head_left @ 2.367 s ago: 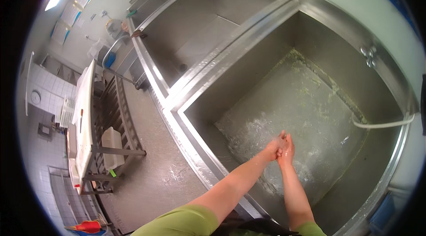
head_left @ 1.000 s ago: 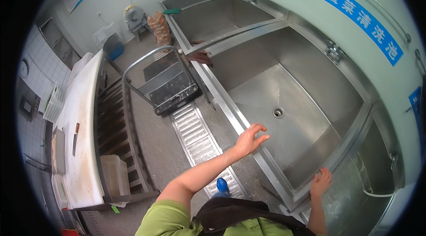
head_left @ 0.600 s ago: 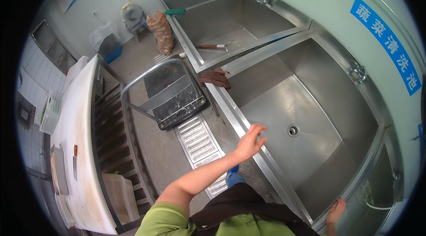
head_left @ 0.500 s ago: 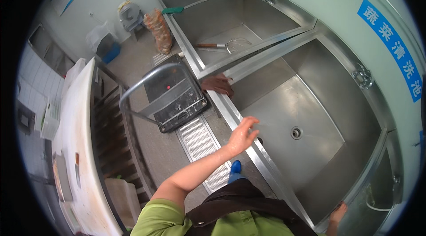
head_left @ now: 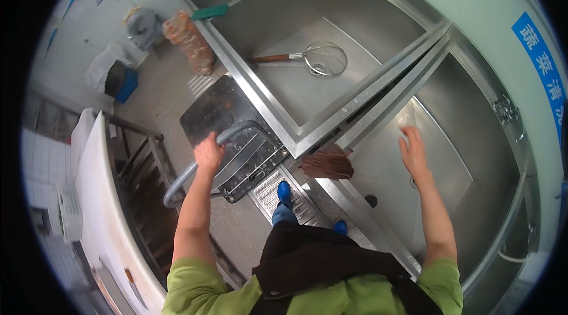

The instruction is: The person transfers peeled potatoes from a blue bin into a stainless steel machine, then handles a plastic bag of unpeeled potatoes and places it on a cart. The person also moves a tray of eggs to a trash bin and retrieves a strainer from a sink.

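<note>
My left hand (head_left: 209,153) is closed around the grey tubular handle (head_left: 239,128) of a black platform trolley (head_left: 208,106), which stands on the floor left of the sinks. My right hand (head_left: 413,153) hangs over the near steel sink (head_left: 435,214), its fingers apart and holding nothing. A crumpled brown cloth (head_left: 328,162) lies over the front rim of that sink, between my two hands.
A whisk (head_left: 322,58) with a wooden handle lies in the far sink (head_left: 278,102). On its rim rests a green block-shaped thing (head_left: 210,12). Beyond the trolley stand a filled net sack (head_left: 188,42) and a blue bin (head_left: 126,85). A white-topped table (head_left: 100,185) runs along the left.
My left hand has gone from above the near sink's front rim to the trolley handle and gripped it. My right hand has left the right rim and come over the basin. I have moved forward.
</note>
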`<action>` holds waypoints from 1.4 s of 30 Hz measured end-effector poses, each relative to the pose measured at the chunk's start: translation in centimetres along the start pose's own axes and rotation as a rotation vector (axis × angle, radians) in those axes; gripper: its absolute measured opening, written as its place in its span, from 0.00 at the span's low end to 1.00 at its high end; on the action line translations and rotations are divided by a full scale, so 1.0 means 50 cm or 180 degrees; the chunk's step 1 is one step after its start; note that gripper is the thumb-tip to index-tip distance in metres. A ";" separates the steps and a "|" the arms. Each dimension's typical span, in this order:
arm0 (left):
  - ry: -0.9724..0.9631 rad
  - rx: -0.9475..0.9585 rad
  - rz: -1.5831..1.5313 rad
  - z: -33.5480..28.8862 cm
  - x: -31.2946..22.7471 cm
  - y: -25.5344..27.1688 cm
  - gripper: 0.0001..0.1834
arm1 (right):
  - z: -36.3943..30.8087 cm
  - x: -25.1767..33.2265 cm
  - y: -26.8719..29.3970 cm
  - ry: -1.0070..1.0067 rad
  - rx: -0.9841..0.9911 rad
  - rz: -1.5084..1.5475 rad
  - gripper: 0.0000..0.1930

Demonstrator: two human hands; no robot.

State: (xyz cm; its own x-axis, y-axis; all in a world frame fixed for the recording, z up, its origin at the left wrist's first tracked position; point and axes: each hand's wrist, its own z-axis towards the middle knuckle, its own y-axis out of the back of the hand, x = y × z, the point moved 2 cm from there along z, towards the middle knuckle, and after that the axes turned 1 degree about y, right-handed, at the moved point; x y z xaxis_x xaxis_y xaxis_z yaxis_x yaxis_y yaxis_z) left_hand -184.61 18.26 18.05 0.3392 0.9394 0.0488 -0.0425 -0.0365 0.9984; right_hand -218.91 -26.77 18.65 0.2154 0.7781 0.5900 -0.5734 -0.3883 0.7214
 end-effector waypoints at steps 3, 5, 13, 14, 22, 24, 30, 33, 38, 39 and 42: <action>0.0008 -0.0065 -0.0140 0.098 0.061 0.009 0.16 | 0.147 0.054 -0.102 -0.0049 -0.0163 0.0137 0.13; -0.0038 -0.0014 -0.0064 0.144 0.107 0.008 0.14 | 0.211 0.052 -0.161 -0.0479 -0.0150 0.0015 0.13; -0.0025 0.0240 0.0253 0.208 0.324 -0.023 0.08 | 0.319 0.023 -0.301 -0.1222 -0.0636 -0.1655 0.11; 0.0017 0.0336 0.0225 0.213 0.338 -0.021 0.08 | 0.325 0.015 -0.304 -0.1317 -0.0724 -0.1655 0.10; -0.0357 0.2842 0.0145 0.187 0.485 0.005 0.39 | 0.352 0.020 -0.334 -0.1500 -0.0997 -0.1288 0.05; -0.0657 0.4301 0.0074 0.269 0.421 0.028 0.35 | 0.360 0.017 -0.339 -0.1528 -0.0955 -0.1295 0.04; -0.1043 0.2558 -0.2560 0.840 -0.111 0.012 0.15 | 0.361 0.018 -0.326 -0.1594 -0.0940 -0.1539 0.03; -0.1834 0.2074 -0.2340 1.083 -0.308 -0.227 0.17 | 0.382 0.013 -0.340 -0.1810 -0.0778 -0.1392 0.04; -0.2229 0.1283 -0.0117 1.239 -0.538 -0.564 0.38 | 0.397 0.005 -0.345 -0.1952 -0.0640 -0.1412 0.08; -0.2037 0.1442 -0.0286 1.240 -0.559 -0.622 0.43 | 0.399 0.002 -0.347 -0.1988 -0.0661 -0.1473 0.09; -0.1931 0.1544 0.0004 1.248 -0.636 -0.732 0.48 | 0.410 0.000 -0.351 -0.2038 -0.0629 -0.1582 0.09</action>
State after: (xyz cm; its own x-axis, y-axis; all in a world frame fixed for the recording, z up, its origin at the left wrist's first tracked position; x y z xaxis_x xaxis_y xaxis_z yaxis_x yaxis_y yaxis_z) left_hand -135.18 -31.53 -18.32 0.8005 0.5936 -0.0831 0.3255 -0.3140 0.8919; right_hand -192.61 -30.07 13.43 0.8535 0.3816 0.3548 -0.4082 0.0666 0.9104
